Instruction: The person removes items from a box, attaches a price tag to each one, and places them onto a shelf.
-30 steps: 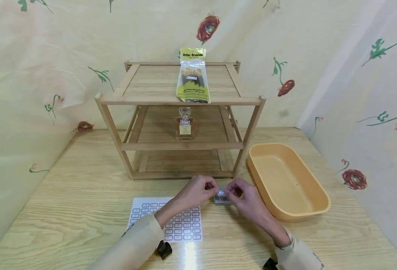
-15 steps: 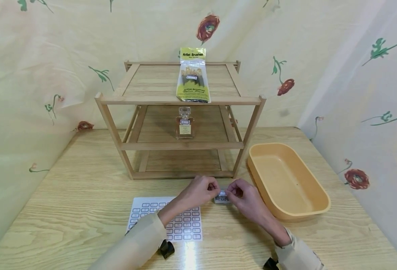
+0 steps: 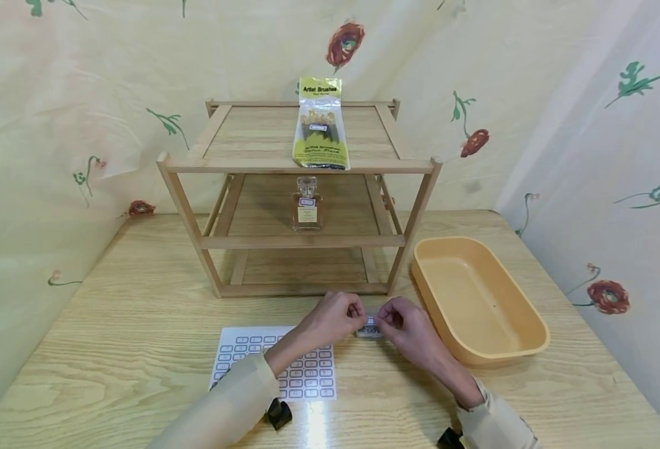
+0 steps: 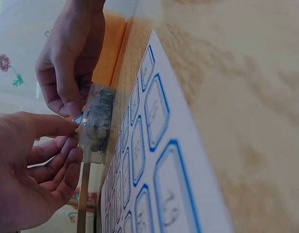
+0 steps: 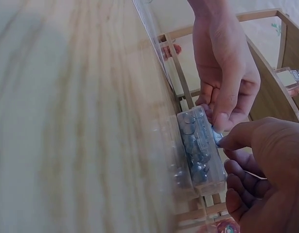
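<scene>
On the table lies a small clear plastic box (image 3: 369, 333) filled with small silvery pieces (image 5: 195, 148), whose exact kind I cannot tell. Over its lid is a small white label sticker (image 5: 217, 137) with a blue border. My left hand (image 3: 332, 317) pinches one end of the sticker between thumb and forefinger. At the other end, my right hand (image 3: 411, 329) pinches it the same way. Fingertips partly hide the sticker in both wrist views. A sheet of blue-bordered labels (image 3: 307, 377) lies under my left forearm.
Behind the hands stands a wooden shelf rack (image 3: 301, 242). It holds a pack of artist brushes (image 3: 320, 140) on top and a perfume bottle (image 3: 307, 215) on the middle shelf, both labelled. A yellow plastic basin (image 3: 475, 299) stands close to my right hand.
My left hand has shifted slightly to the right, closer to my right hand over the box. The right hand is almost still, and the box stays where it was.
</scene>
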`<state>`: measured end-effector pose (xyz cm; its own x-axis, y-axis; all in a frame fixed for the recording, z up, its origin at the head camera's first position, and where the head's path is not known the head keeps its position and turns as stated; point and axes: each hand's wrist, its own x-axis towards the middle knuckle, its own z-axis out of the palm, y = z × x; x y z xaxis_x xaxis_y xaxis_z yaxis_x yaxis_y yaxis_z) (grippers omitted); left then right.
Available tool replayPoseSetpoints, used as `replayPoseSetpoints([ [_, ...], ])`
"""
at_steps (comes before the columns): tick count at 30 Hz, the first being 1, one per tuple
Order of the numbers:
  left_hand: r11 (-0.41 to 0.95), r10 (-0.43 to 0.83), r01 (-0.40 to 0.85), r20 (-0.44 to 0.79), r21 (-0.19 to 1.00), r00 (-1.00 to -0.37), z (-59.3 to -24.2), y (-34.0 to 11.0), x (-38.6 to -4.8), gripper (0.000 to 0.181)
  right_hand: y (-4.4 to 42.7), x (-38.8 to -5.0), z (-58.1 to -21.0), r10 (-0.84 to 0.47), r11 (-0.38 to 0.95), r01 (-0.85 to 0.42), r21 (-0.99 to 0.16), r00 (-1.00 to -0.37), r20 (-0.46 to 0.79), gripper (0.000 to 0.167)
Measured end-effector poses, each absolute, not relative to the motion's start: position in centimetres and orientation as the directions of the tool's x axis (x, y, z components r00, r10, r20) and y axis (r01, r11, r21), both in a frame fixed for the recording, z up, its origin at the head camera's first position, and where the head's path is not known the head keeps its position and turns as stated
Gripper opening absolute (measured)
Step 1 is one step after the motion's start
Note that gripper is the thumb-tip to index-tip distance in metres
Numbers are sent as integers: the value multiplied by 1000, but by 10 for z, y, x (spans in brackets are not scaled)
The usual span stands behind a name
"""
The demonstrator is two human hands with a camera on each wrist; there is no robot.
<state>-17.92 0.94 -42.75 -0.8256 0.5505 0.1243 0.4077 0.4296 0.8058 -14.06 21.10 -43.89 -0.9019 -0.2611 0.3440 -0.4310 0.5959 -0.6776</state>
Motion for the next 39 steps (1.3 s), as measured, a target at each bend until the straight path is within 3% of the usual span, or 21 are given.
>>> replayPoseSetpoints([
  [39, 470, 536, 386, 91, 794, -840, -426, 9, -175, 5, 210, -141, -439, -248, 626, -414, -661, -909, 334, 20],
])
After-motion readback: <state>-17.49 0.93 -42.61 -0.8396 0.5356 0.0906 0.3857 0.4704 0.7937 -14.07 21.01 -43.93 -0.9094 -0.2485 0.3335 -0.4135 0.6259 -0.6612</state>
